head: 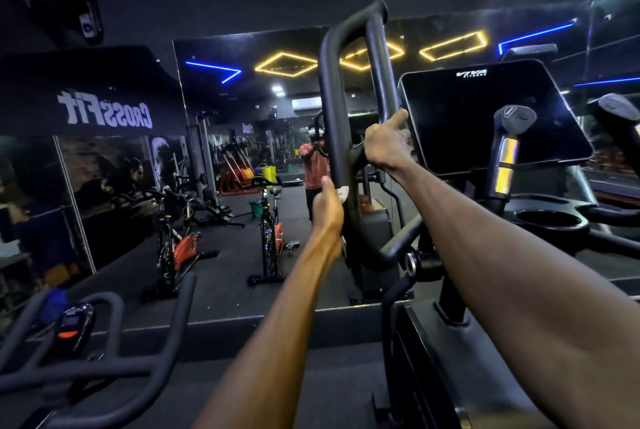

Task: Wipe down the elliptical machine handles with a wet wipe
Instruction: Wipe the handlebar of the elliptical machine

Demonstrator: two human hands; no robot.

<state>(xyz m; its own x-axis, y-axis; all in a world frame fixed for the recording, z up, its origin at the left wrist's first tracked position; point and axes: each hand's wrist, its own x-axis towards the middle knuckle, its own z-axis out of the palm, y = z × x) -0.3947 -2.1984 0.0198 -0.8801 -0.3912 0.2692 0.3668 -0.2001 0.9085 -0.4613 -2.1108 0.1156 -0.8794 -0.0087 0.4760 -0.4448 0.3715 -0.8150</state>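
So the setup here is pretty sensible: the left hand (328,201) is wrapped around the outer bar of the tall black looped elliptical handle (329,96), with a scrap of white wet wipe (343,191) poking out between fingers and tube, which tells me the wipe is pinned against the bar so a slide along it would scrub the surface. The right hand (386,144) is curled around the inner bar of the same loop, thumb up along it, right next to the dark glossy console screen (491,117). My guess is that's there to stop the arm from swinging, since these handles pivot when you push on them. The grey-capped fixed grip with shiny sensor strips (507,151) sits further right, well apart from both hands and not being touched. Looks like only part of the loop is covered so far. The black spin-bike handlebar (114,352) at lower left is just a neighbour.
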